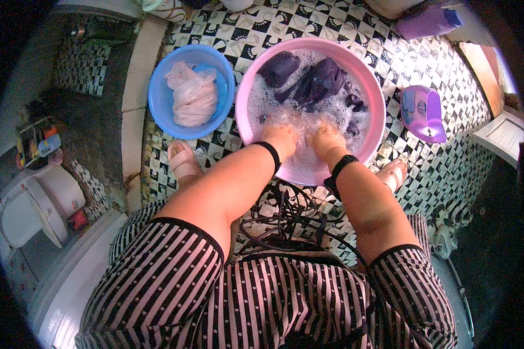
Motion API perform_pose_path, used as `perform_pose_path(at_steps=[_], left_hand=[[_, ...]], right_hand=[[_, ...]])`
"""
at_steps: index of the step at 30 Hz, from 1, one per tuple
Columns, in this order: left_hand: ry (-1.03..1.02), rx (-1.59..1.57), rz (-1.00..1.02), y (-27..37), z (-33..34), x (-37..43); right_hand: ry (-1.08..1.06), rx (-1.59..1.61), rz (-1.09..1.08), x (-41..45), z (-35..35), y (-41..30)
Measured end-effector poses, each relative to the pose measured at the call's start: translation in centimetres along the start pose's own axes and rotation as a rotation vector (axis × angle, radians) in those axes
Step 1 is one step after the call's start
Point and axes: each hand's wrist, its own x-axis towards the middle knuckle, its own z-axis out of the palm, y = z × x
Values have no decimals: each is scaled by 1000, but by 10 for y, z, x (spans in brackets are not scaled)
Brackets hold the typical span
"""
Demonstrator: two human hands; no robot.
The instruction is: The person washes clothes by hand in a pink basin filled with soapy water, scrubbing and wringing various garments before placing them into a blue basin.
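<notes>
A round pink basin (241,104) of foamy water stands before me on the tiled floor. Dark purple cloth (316,83) lies soaking in it, partly above the suds. My left hand (284,131) dips into the foam at the basin's near side, and my right hand (326,133) is in the water just beside it. Froth and splashing water cover the fingers of both, so whether they grip any cloth is hidden. Black bands circle both wrists. To the left, a blue basin (154,107) contains a bunched, twisted pale pink cloth (195,97).
A purple detergent bag (421,114) lies on the floor right of the pink basin, and another purple packet (428,24) is farther back. Black cables (288,218) tangle between my sandalled feet. A raised ledge (142,100) runs along the left; a white slatted panel (502,133) juts in at right.
</notes>
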Motion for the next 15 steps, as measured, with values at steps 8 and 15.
perform_pose_path(at_steps=[8,15], left_hand=[[163,153,290,-5,-63,-4],[48,-90,163,-1,-35,-34]], right_hand=[[39,-80,-297,63,39,51],[339,1321,-49,-8,-1,-10]])
